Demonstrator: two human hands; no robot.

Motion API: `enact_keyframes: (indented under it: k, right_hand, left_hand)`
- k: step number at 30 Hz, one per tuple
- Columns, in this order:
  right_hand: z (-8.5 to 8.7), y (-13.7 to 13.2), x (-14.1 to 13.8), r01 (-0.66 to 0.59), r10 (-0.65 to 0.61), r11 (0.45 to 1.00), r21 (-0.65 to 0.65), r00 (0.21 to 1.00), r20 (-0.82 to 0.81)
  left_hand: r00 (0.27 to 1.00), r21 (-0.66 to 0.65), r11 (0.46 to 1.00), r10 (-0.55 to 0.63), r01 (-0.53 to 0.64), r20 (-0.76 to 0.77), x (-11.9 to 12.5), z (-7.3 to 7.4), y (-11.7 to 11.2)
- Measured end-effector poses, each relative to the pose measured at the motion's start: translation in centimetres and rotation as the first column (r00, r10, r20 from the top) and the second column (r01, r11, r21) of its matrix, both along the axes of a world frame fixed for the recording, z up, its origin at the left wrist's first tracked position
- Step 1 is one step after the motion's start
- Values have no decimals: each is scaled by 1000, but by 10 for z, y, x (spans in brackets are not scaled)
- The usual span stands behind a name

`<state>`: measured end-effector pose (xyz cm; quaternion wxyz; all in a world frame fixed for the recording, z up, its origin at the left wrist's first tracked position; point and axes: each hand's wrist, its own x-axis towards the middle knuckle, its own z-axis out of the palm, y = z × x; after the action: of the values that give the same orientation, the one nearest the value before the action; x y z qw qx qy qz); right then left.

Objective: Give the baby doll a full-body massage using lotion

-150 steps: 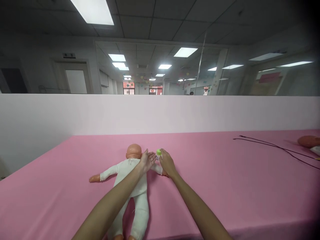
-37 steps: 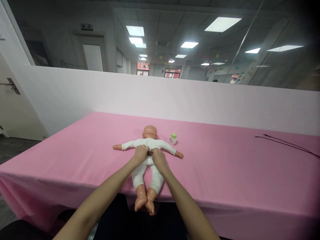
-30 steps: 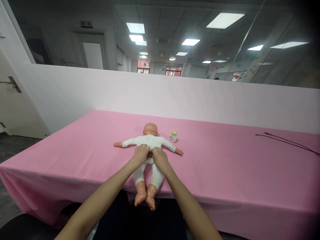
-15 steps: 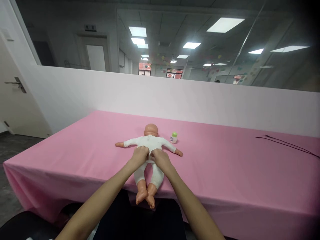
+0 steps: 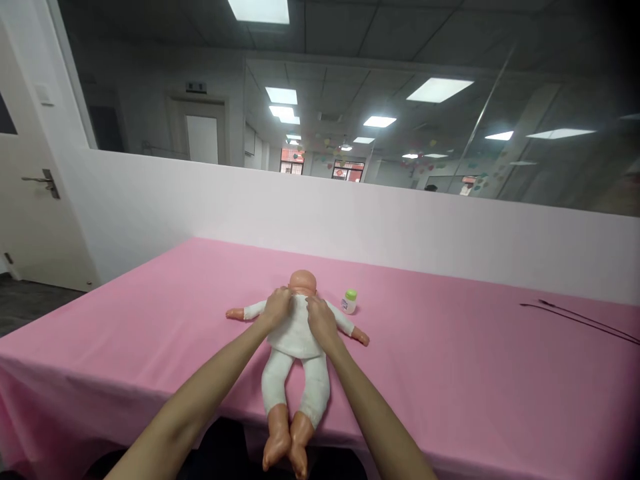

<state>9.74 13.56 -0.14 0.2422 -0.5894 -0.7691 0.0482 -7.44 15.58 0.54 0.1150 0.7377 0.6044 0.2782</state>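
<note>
A baby doll (image 5: 299, 337) in a white top and white leggings lies face down, arms spread out to the sides, its bare feet hanging at the table's front edge. My left hand (image 5: 279, 308) rests on the doll's upper back near its left-side shoulder, fingers curled in and pressed against the shirt. On the other side of the spine, my right hand (image 5: 321, 321) is curled in the same way just below the neck. A small gap of white cloth shows between the two hands. The fingertips are mostly hidden behind the knuckles.
A small jar with a green lid (image 5: 349, 302) stands just right of the doll's shoulder. Thin dark cords (image 5: 580, 320) lie at the far right of the pink tablecloth (image 5: 450, 373). Behind the table rise a white wall (image 5: 350, 220) and a wide window; a door (image 5: 40, 200) is at left.
Both hands have moved up the doll's back, from the waist to the shoulders. The doll's legs look straighter, and the view has tilted upward.
</note>
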Motion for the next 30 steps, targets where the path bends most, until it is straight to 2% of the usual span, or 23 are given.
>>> enact_keyframes:
  k: [2,6,9,14,18,20,23,25,30]
  right_hand:
    - [-4,13,-8,38,-38,999,29,999,13]
    - [-22,27,-18,106,-108,993,43,993,38]
    - [-31,32,-19,137,-138,990,28,989,61]
    - [-27,28,-9,135,-134,991,-7,985,106]
    - [-27,13,1,49,-55,997,59,993,109]
    - [-31,8,0,45,-50,998,36,988,147]
    - [-39,8,-9,108,-94,993,-56,974,205]
    - [-41,10,-13,132,-114,989,-72,971,210]
    - [-28,9,-3,95,-80,992,-80,981,175]
  left_hand:
    - [999,4,999,32,-32,-37,9,-9,8]
    - [987,26,994,105,-102,-121,23,-38,16]
    - [979,29,992,123,-120,-164,27,-49,20]
    - [970,18,999,49,-46,-238,23,-40,19]
    - [964,74,996,-32,54,-264,19,-31,5]
    - [960,69,994,-62,84,-274,23,-31,0]
    - [958,21,996,-78,87,-276,33,-34,-2]
    - [963,3,998,-64,68,-260,39,-36,1]
    - [983,-22,997,-77,74,-166,31,-30,-1]
